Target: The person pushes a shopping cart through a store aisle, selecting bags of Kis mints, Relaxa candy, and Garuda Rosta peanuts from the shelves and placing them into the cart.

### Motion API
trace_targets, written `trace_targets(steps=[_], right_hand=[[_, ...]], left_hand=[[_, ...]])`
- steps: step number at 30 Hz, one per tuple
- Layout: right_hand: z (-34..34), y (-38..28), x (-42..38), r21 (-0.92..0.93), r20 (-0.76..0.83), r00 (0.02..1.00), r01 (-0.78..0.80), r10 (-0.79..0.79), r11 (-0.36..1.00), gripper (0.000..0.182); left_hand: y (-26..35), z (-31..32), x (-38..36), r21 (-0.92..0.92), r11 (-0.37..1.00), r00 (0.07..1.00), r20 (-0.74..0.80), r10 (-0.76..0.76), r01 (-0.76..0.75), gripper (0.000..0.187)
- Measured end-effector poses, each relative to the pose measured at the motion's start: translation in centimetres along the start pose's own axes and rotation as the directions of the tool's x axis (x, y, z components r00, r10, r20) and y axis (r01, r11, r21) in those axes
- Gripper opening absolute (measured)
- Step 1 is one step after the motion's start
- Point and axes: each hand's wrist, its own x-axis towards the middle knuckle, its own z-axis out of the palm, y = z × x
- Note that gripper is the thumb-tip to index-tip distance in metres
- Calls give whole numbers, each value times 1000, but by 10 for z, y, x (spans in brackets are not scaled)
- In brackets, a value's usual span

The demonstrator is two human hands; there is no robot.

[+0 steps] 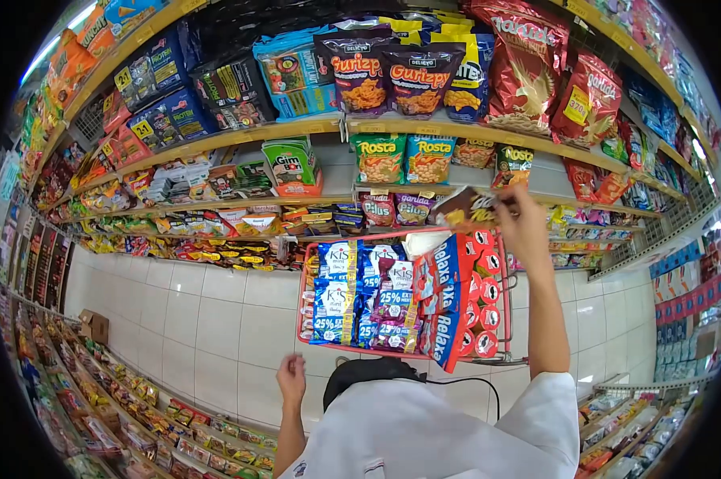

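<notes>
My right hand (522, 219) is raised at the lower shelf and closed on the edge of a brown snack packet (466, 209). The packet is tilted, and its label is partly covered by my fingers. Beside it on the shelf are Rosta packets (511, 166) above and small Pilus packets (413, 207) to the left. My left hand (291, 377) hangs low by my side, left of the cart, its fingers curled with nothing visible in them. In front of me a red cart (316, 349) holds blue KIS candy bags (333, 310), purple KIS bags (394, 303), Relaxa bags (436, 339) and red-lidded Pringles cans (488, 318).
Snack shelves curve across the front, with Gurizpy bags (420, 80) and large red Garuda bags (524, 68) on an upper level. Another stocked shelf (113, 383) runs behind me on the left. A cardboard box (95, 326) stands by it on the tiled floor (217, 319).
</notes>
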Motion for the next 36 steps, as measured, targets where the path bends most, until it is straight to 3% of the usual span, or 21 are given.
trace_targets(steps=[2,3,5,7,11,13,15,16,18,20,22,24,28,30,32,34,36], right_hand=[[5,-32,-16,32,201,979,26,-32,999,12],[13,-43,-26,47,216,973,70,-79,996,12],[31,-67,-44,108,300,946,92,-120,990,12],[50,-85,-63,170,427,898,37,-108,985,11],[87,-92,-97,297,593,804,-160,-50,941,13],[102,-78,-114,278,617,787,-217,-1,936,14],[111,-69,-124,320,673,736,-379,73,868,14],[115,-64,-132,318,667,741,-383,83,867,14],[119,-60,-144,301,724,664,-548,187,781,14],[116,-65,-152,294,728,653,-572,208,766,14],[114,-70,-161,225,744,601,-637,292,738,16],[125,-55,-178,298,719,643,-628,263,719,16],[124,-61,-180,298,675,673,-624,303,722,14],[125,-58,-175,257,627,724,-541,288,801,14],[130,-58,-167,329,564,783,-505,263,798,13],[132,-60,-152,370,494,839,-439,227,819,13],[139,-53,-140,370,507,839,-419,197,829,14]], left_hand=[[79,22,25,-32,972,969,69,237,-235,30],[117,33,32,-44,939,932,114,343,-340,41],[176,53,45,-169,850,816,239,527,-499,66],[228,71,48,-93,706,650,322,688,-702,78],[244,102,55,-149,663,573,388,721,-733,69],[213,115,62,-258,870,699,519,491,-420,53],[194,117,61,-229,864,705,505,499,-447,46],[188,116,57,-196,860,718,481,503,-471,39],[177,119,49,-292,846,726,436,533,-446,34],[164,115,46,-184,920,757,525,389,-345,32],[148,116,43,-175,921,758,527,385,-347,29],[140,119,40,-311,901,769,479,424,-303,30],[141,112,46,-176,952,756,579,305,-249,30],[151,109,54,-142,964,741,618,264,-226,37],[168,108,63,-221,803,598,567,567,-553,49],[186,113,75,-157,767,579,567,586,-622,61],[199,124,93,-69,834,631,620,465,-547,61]])
